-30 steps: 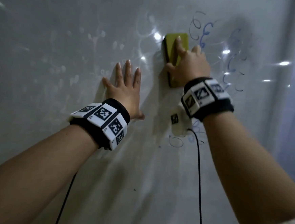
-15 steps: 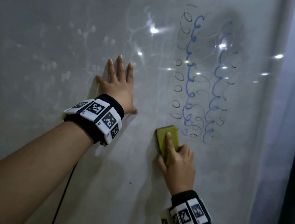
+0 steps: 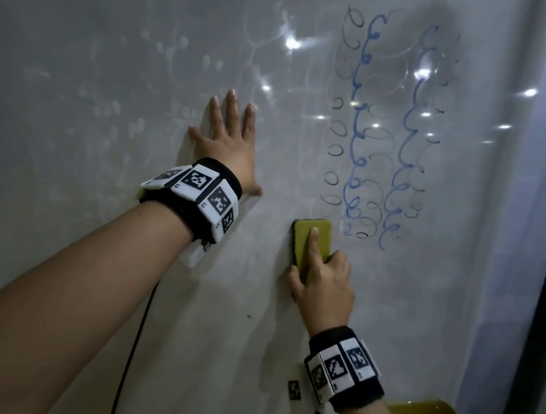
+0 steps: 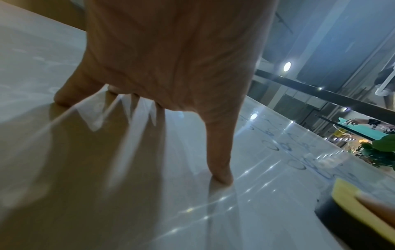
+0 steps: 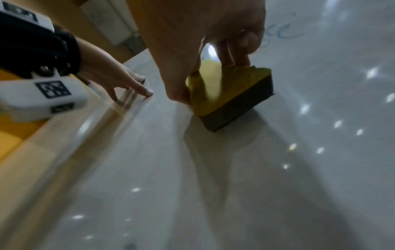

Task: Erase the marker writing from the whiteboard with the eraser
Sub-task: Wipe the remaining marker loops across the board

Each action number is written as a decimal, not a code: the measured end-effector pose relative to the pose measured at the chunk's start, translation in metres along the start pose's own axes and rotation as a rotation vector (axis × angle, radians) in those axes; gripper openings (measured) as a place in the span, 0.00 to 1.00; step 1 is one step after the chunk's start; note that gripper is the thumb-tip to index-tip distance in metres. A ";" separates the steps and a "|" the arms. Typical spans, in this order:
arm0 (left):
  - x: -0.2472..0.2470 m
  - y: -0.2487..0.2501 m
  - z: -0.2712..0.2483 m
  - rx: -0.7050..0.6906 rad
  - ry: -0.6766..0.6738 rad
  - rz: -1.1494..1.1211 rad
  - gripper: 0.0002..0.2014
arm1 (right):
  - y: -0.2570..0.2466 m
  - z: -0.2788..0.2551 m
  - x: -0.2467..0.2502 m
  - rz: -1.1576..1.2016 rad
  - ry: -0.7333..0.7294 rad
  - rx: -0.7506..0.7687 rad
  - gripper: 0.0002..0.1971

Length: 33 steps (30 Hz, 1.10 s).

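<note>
Whiteboard point(image 3: 113, 63) — left hand point(image 3: 227, 144) flat; right hand point(image 3: 324, 282) grips eraser point(image 3: 308, 239) below writing point(image 3: 356, 131).

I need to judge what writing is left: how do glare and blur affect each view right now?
Head view: sharp but dim, small glare spots over the blue marker writing on the whiteboard. Left wrist view: left hand fills the frame, streaked blur beneath. Right wrist view: eraser under the right hand fairly clear, edges smeared.

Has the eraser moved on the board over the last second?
Yes. The eraser, held by the right hand, has gone down the whiteboard, from beside the top of the blue writing to left of its bottom end.
</note>
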<state>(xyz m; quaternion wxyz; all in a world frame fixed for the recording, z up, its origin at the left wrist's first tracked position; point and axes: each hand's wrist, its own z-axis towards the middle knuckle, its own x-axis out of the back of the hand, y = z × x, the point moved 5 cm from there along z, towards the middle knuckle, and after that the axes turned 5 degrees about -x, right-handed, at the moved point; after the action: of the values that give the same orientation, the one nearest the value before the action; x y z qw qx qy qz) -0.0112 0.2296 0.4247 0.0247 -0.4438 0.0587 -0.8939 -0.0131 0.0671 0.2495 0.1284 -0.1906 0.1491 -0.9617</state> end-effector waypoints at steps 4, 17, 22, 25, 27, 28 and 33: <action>0.002 -0.001 -0.002 0.003 -0.005 -0.004 0.67 | 0.024 0.008 0.008 0.013 -0.014 -0.126 0.40; 0.005 0.010 -0.007 -0.017 0.009 -0.012 0.65 | 0.012 -0.019 0.003 -0.030 -0.017 0.021 0.43; 0.001 0.029 -0.008 -0.125 0.010 0.037 0.65 | 0.030 -0.014 0.011 0.056 -0.023 -0.182 0.41; -0.007 0.033 -0.008 -0.115 -0.020 0.062 0.65 | -0.001 -0.030 0.001 -0.013 -0.068 0.054 0.43; -0.011 0.033 -0.008 -0.112 -0.020 0.075 0.64 | 0.002 -0.032 0.000 -0.054 -0.077 0.115 0.45; -0.012 0.032 -0.008 -0.112 -0.016 0.080 0.64 | 0.010 -0.027 0.003 -0.045 -0.060 0.063 0.45; -0.010 0.035 -0.008 -0.091 -0.025 0.084 0.65 | -0.004 -0.031 0.001 0.020 0.015 0.035 0.42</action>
<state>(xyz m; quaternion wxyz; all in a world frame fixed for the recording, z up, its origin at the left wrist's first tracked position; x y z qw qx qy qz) -0.0116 0.1964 0.4080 0.0429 -0.4528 0.1177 -0.8828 -0.0276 0.0779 0.2245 0.1402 -0.1799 0.1349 -0.9643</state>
